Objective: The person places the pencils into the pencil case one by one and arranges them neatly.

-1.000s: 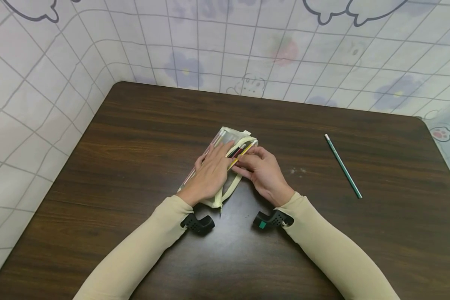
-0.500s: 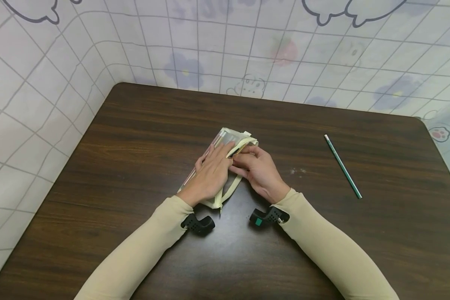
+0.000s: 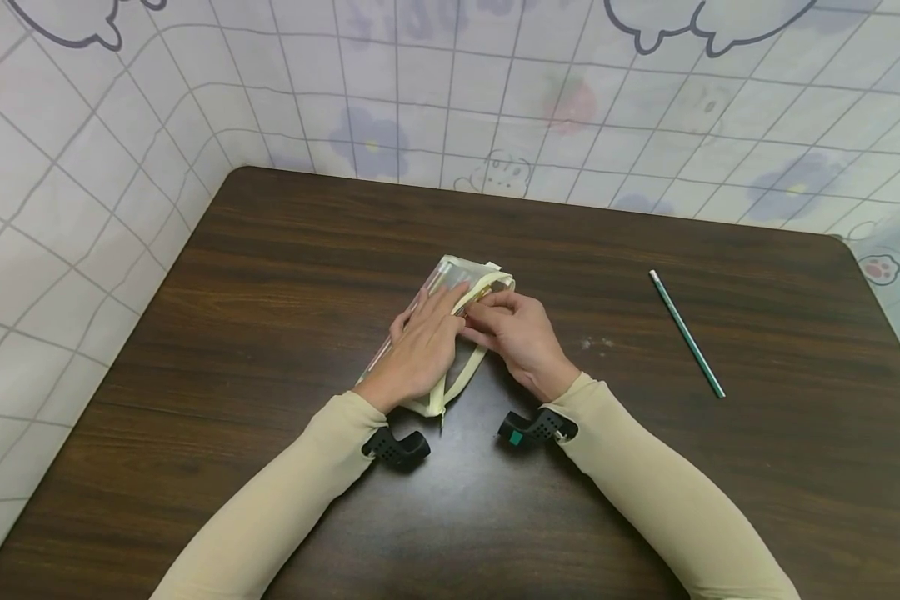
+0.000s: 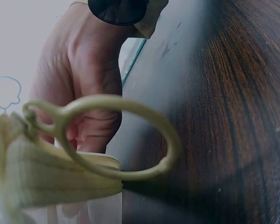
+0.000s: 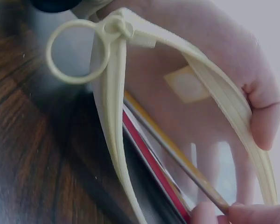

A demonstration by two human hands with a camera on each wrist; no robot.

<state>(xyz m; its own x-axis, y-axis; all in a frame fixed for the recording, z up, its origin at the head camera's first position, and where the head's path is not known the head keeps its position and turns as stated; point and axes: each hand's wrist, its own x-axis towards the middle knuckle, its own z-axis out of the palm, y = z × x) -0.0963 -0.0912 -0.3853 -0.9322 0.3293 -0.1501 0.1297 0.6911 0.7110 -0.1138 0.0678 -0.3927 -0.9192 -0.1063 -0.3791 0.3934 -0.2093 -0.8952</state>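
Note:
A clear pencil case (image 3: 461, 268) with cream zipper edging lies on the table, its zipper undone. My left hand (image 3: 420, 346) rests flat on top of it, fingers straight, thumb at the edge of the opening. With thumb and fingertips my right hand (image 3: 523, 337) pinches the end of a yellow pencil (image 5: 177, 153), which slants down inside the case. Beside that pencil inside lies a red one (image 5: 149, 156). A cream ring-shaped zipper pull (image 5: 49, 56) hangs at the case's near end. The left palm covers much of the case in the head view.
A green pencil (image 3: 686, 333) with a white end lies by itself on the dark wooden table (image 3: 307, 250), to the right of the hands. Patterned white cloth (image 3: 435, 83) stands behind the table and along its left side.
The yellow pencil has gone from sticking out over the zipper edge to lying down in the case, the right hand moving slightly leftward with it. The left hand stays put.

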